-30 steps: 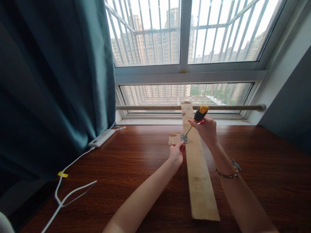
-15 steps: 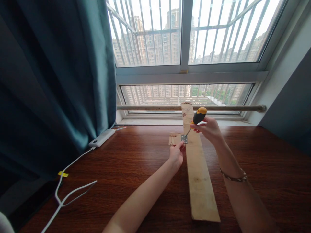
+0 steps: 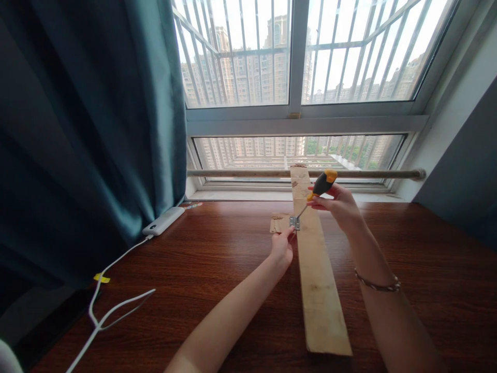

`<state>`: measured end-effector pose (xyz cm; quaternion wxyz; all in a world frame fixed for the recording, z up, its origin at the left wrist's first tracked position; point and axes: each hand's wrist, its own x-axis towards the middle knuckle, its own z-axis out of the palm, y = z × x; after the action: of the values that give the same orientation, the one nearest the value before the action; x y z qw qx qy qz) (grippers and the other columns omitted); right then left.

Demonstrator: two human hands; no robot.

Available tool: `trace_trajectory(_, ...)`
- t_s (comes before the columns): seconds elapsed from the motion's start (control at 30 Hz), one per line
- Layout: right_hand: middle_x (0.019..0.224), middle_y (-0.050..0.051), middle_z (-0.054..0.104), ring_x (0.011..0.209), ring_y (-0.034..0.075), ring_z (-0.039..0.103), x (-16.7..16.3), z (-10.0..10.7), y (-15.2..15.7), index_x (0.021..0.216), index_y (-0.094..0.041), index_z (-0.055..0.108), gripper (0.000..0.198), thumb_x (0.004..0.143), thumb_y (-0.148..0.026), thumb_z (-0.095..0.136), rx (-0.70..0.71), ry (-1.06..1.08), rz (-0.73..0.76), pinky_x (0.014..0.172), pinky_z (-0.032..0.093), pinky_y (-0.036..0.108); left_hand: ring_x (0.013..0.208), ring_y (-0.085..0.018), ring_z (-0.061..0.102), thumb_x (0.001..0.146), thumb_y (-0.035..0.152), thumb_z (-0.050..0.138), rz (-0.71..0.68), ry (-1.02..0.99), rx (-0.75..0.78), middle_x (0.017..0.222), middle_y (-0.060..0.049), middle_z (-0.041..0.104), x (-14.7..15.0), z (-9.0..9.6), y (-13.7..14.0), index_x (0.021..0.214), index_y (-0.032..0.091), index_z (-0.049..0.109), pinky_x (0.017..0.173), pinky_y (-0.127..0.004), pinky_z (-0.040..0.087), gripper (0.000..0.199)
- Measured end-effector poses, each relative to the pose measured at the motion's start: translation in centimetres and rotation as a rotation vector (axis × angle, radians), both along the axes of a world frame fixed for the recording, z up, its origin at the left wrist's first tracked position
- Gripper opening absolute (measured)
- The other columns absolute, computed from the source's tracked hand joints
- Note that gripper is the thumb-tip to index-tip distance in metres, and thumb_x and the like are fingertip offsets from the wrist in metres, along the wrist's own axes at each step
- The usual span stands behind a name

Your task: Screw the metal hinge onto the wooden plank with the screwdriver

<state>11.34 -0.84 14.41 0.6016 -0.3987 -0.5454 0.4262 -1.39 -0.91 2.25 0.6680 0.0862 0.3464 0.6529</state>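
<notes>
A screwdriver (image 3: 324, 183) with a black and yellow handle is in my right hand (image 3: 341, 208), its fingers closed round the handle. The shaft slants down to the left, and its tip meets a small metal hinge (image 3: 294, 223). That hinge lies across the edge of a long wooden board (image 3: 318, 280) and a short wooden piece (image 3: 280, 223) to its left. With thumb on the hinge's near edge, my left hand (image 3: 282, 247) pinches it from the front; the other fingers are partly hidden under the wood.
The board lies lengthwise on a dark brown wooden table (image 3: 217, 259), its far end near a metal rail (image 3: 240, 174) before the window. On the left are a white power strip (image 3: 163, 221), white cables (image 3: 93, 300), yellow tape (image 3: 101, 278) and a blue curtain (image 3: 155, 103).
The screwdriver's handle has tipped further to the right and lower, my right hand moving slightly right with it. My left hand, the hinge and the wood stay in place.
</notes>
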Motion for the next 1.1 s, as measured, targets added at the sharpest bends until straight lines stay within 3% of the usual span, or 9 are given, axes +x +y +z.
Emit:
trace_trajectory(0.07,0.093,0.007,0.069,0.056,0.019,0.066,0.1,-0.3,0.3,0.087,-0.017,0.064,0.051,0.049,-0.044,0.082,0.017,-0.078,-0.073,0.054,0.056,0.035,0.057,-0.012,0.064,0.070,-0.005,0.060,0.000,0.003,-0.008,0.066,-0.005,0.067,0.0,0.1,-0.1,0.076,0.012,0.057,0.062,-0.023,0.052,0.018)
trace_trajectory(0.2,0.071,0.007,0.068,0.054,0.021,0.063,-0.3,-1.8,1.7,0.069,-0.016,0.062,0.044,0.056,-0.056,0.075,0.198,-0.424,-0.523,0.053,0.051,0.034,0.056,-0.012,0.063,0.069,-0.005,0.061,0.005,0.003,-0.010,0.065,-0.004,0.067,0.0,0.0,0.0,0.077,0.012,0.057,0.061,-0.023,0.052,0.019)
trace_trajectory(0.27,0.067,0.007,0.067,0.056,0.022,0.063,-0.7,-2.4,2.1,0.066,-0.017,0.061,0.043,0.060,-0.058,0.071,0.245,-0.509,-0.639,0.056,0.050,0.034,0.056,-0.012,0.064,0.070,-0.005,0.060,0.005,0.005,-0.004,0.066,-0.005,0.067,0.0,-0.1,0.1,0.078,0.012,0.057,0.061,-0.023,0.052,0.019)
trace_trajectory(0.43,0.090,0.007,0.070,0.046,0.017,0.063,-0.6,-1.5,1.1,0.093,-0.017,0.060,0.050,0.056,-0.047,0.077,-0.020,-0.216,-0.247,0.040,0.047,0.027,0.058,-0.013,0.064,0.071,-0.005,0.059,-0.009,-0.001,0.017,0.069,-0.007,0.068,0.0,-0.4,0.3,0.079,0.012,0.059,0.062,-0.024,0.052,0.018)
trace_trajectory(0.53,0.103,0.008,0.068,0.056,0.018,0.068,0.2,-0.3,0.0,0.102,-0.019,0.058,0.061,0.049,-0.035,0.083,-0.117,-0.061,0.002,0.051,0.055,0.029,0.059,-0.013,0.064,0.071,-0.005,0.060,-0.009,-0.003,0.016,0.070,-0.007,0.068,0.0,-0.3,0.2,0.079,0.012,0.059,0.061,-0.024,0.052,0.018)
trace_trajectory(0.67,0.098,0.009,0.070,0.060,0.020,0.069,0.7,0.1,-0.2,0.092,-0.016,0.063,0.054,0.048,-0.038,0.083,-0.117,-0.096,0.069,0.055,0.057,0.032,0.058,-0.013,0.064,0.070,-0.005,0.059,-0.005,-0.008,0.007,0.069,-0.006,0.068,0.0,-0.1,0.1,0.078,0.011,0.058,0.063,-0.024,0.052,0.018)
trace_trajectory(0.73,0.085,0.009,0.071,0.057,0.021,0.068,0.5,-0.3,0.2,0.080,-0.015,0.064,0.048,0.049,-0.045,0.082,-0.051,-0.207,-0.078,0.052,0.055,0.032,0.058,-0.013,0.064,0.070,-0.006,0.059,-0.006,-0.010,0.004,0.069,-0.006,0.067,0.0,-0.1,0.1,0.077,0.012,0.058,0.063,-0.024,0.053,0.019)
trace_trajectory(0.9,0.059,0.006,0.066,0.045,0.021,0.061,0.3,-2.2,1.9,0.069,-0.016,0.059,0.046,0.056,-0.057,0.075,0.111,-0.501,-0.730,0.050,0.049,0.033,0.055,-0.012,0.063,0.070,-0.006,0.060,0.009,-0.003,-0.030,0.065,-0.004,0.066,0.0,-0.1,0.2,0.071,0.013,0.055,0.062,-0.023,0.053,0.019)
trace_trajectory(1.1,0.068,0.007,0.067,0.060,0.024,0.065,1.5,-2.2,2.3,0.075,-0.015,0.059,0.047,0.062,-0.060,0.068,0.227,-0.349,-0.898,0.056,0.049,0.032,0.056,-0.012,0.064,0.068,-0.006,0.062,0.008,-0.013,-0.021,0.065,-0.004,0.067,0.0,-0.2,0.2,0.073,0.012,0.056,0.060,-0.023,0.053,0.020)
